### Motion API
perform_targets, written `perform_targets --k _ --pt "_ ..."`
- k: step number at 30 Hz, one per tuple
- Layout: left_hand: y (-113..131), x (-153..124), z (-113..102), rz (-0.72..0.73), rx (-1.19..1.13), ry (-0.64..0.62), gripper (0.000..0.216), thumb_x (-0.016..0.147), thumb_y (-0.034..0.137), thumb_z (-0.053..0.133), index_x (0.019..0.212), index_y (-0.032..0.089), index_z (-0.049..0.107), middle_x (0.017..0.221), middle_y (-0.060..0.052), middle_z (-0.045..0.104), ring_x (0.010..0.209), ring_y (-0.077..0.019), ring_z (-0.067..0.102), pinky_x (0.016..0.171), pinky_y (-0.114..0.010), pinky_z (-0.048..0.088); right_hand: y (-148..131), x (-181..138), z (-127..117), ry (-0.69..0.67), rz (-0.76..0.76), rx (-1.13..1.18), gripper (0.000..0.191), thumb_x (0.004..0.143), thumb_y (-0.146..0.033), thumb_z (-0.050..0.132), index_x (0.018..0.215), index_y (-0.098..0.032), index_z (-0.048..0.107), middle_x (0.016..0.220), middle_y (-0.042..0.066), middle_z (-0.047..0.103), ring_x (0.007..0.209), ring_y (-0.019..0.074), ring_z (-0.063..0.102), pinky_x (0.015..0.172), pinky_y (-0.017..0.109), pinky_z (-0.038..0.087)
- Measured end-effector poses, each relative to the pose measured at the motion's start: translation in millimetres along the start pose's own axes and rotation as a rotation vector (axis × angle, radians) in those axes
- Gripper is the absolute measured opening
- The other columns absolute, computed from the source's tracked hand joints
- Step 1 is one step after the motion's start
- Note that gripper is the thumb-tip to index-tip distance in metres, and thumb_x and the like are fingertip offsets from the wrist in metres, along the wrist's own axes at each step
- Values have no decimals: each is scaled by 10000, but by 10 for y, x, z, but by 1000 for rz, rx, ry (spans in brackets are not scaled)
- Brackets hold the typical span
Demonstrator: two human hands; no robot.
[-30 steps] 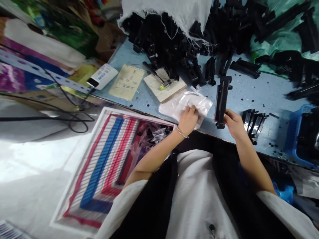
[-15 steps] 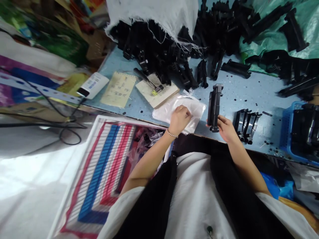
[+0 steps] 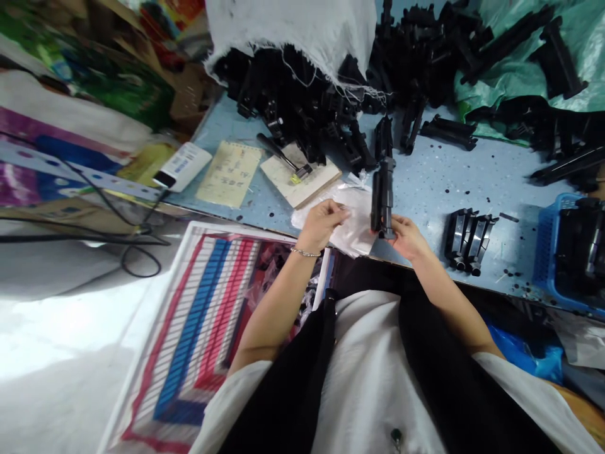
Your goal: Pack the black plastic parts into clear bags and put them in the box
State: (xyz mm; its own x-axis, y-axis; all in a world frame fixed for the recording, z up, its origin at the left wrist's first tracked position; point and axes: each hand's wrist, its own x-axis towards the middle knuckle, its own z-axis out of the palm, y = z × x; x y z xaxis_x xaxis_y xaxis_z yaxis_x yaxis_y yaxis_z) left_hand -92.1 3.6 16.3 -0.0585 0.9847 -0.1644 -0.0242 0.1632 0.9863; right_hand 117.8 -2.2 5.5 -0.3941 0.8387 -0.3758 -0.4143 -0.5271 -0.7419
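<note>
My right hand grips the lower end of a long black plastic part, which it holds up over the near edge of the bench. A thin stack of clear plastic bags lies under and to the left of that part. Thumb and fingers pinched together, my left hand is over the stack and seems to have a bag's edge between them; the film is hard to make out. Two similar black parts lie side by side to the right of my right hand.
Many black parts are heaped at the back under a white woven sack. A hammer rests on a pale block, near a handwritten note. At right stands a blue basket; a striped bag sits below left.
My right hand has moved left with the black part, towards the plastic bags. My left hand has drawn back to the left, its fingers still pinched.
</note>
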Motion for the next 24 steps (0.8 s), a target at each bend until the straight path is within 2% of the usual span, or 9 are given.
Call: perform_targets --k 2,4,6,8,12,15,18,21,24 --pt "-6 -20 -71 101 48 106 231 709 209 699 690 200 470 764 3 617 668 -117 570 642 -255 480 -59 -57 -101 48 -11 -21 347 620 -442 887 764 -176 717 733 26 738 680 164 721 652 251 579" --pt "-17 -74 -101 285 317 154 99 764 133 620 765 199 546 901 -38 674 839 -158 637 768 -302 532 -127 -186 -169 69 -11 -45 318 650 -423 872 796 -182 724 754 27 741 705 171 726 662 261 581" --pt "-32 -136 -95 434 634 89 161 814 79 531 836 197 638 1049 -72 698 1015 -197 649 919 -364 536 -180 -374 -185 50 -11 -42 287 703 -413 841 839 -188 727 786 29 743 706 166 721 648 255 573" --pt "-49 -171 -77 493 809 -3 295 845 50 460 938 189 703 1123 -87 703 1078 -213 654 993 -398 529 -191 -578 -163 -20 46 -2 277 758 -418 798 878 -180 721 794 41 739 672 153 700 593 235 552" --pt "-68 -144 -75 505 743 -55 479 852 42 470 1277 183 640 1295 -102 656 1209 -217 623 1045 -404 529 -38 -802 -99 -214 348 160 277 798 -376 739 936 -141 690 793 71 723 601 118 619 446 177 467" --pt "-51 -192 -60 551 696 -93 634 848 22 469 1447 227 502 1459 -108 545 1335 -224 540 1107 -419 488 125 -692 -73 -263 504 314 214 839 -306 680 963 -133 664 771 43 692 548 68 523 373 115 384" --pt "-20 -387 33 643 725 -227 712 879 5 413 1546 247 354 1550 -110 450 1440 -227 431 1187 -441 407 200 -472 -30 -192 469 358 175 847 -290 659 937 -140 649 701 8 655 480 48 435 339 100 333" --pt "18 -617 142 691 713 -392 755 895 6 389 1590 263 244 1601 -113 378 1478 -230 378 1207 -440 385 194 -350 50 -77 313 151 183 816 -310 713 833 -148 627 670 14 653 468 51 471 360 118 346" --pt "63 -755 151 694 636 -465 749 894 17 421 1580 277 270 1583 -114 402 1458 -225 409 1187 -418 411 185 -404 113 -55 201 -10 237 783 -336 761 798 -143 624 637 9 632 469 59 497 371 133 347"
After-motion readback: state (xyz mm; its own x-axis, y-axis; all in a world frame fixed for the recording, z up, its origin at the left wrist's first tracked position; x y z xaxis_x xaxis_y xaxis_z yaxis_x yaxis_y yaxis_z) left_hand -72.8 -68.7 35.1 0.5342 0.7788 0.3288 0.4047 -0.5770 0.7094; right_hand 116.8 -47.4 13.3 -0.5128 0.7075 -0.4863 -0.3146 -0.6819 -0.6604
